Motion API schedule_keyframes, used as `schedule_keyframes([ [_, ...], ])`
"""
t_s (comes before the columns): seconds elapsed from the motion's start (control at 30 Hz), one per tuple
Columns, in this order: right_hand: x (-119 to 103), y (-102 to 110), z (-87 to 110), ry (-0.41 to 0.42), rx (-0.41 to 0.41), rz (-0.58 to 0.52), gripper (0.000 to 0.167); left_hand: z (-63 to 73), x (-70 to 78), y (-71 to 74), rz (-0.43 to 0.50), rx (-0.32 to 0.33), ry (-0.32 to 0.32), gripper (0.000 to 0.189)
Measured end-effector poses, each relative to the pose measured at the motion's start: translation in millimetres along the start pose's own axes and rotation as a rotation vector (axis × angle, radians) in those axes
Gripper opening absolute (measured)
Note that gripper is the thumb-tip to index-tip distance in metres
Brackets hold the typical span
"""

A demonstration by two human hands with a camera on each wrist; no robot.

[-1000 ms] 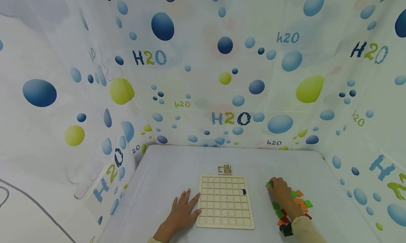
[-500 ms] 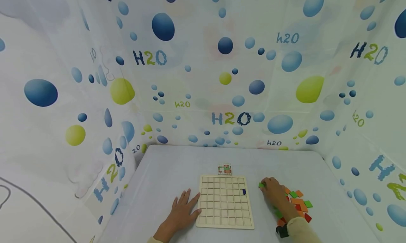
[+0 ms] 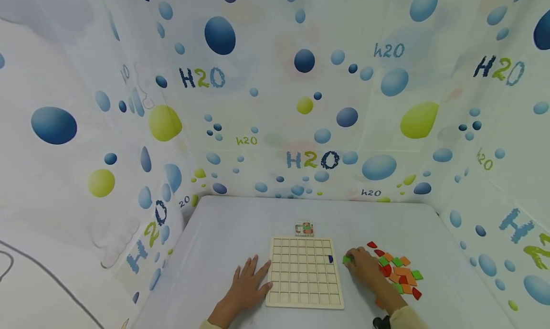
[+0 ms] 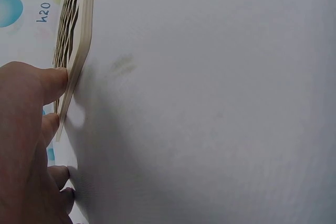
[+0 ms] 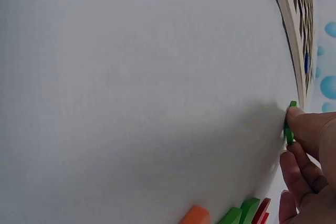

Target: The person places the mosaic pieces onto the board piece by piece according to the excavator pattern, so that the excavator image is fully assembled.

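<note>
A pale wooden grid board [image 3: 305, 274] lies on the table, a small dark blue piece [image 3: 330, 259] in one cell near its right side. My left hand [image 3: 246, 286] lies with fingers spread, thumb and a fingertip touching the board's left edge; the left wrist view shows the thumb [image 4: 52, 83] on the rim. Just right of the board, my right hand [image 3: 362, 267] pinches a green tile [image 3: 346, 260]. In the right wrist view this green tile [image 5: 290, 124] stands on edge between thumb and fingers, low over the table.
Orange, green and red pieces [image 3: 401, 271] lie scattered right of my right hand. A small patterned card [image 3: 304, 228] sits behind the board. A black object [image 3: 381, 323] shows at my right wrist. Curtains printed with drops [image 3: 305, 104] surround the white table [image 3: 232, 224].
My right hand has moved left from the scattered pieces toward the board, carrying the green tile. More red pieces now show behind it. The left hand and board have stayed put.
</note>
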State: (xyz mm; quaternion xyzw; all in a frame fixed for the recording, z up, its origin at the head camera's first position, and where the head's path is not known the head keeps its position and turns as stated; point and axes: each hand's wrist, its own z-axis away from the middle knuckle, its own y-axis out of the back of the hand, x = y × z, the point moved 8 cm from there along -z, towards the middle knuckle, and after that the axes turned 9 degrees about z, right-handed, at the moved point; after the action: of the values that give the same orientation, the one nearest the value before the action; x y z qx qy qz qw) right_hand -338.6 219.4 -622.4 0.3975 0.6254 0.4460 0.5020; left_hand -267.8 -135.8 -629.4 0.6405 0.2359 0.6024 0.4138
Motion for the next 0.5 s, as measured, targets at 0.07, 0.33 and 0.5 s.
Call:
schedule_keyframes([
  [0.07, -5.0, 1.3, 3.5, -0.003, 0.003, -0.011, 0.019, -0.1, -1.0, -0.4, 0.000, -0.002, 0.004, 0.066],
  [0.33, -30.7, -2.8, 10.3, 0.012, -0.032, -0.083, 0.023, -0.4, -4.4, -1.4, 0.004, 0.001, 0.001, 0.065],
  [0.5, -38.1, -11.0, 12.3, -0.005, -0.080, -0.058, 0.022, -2.4, -7.9, -4.8, 0.002, 0.002, -0.001, 0.066],
])
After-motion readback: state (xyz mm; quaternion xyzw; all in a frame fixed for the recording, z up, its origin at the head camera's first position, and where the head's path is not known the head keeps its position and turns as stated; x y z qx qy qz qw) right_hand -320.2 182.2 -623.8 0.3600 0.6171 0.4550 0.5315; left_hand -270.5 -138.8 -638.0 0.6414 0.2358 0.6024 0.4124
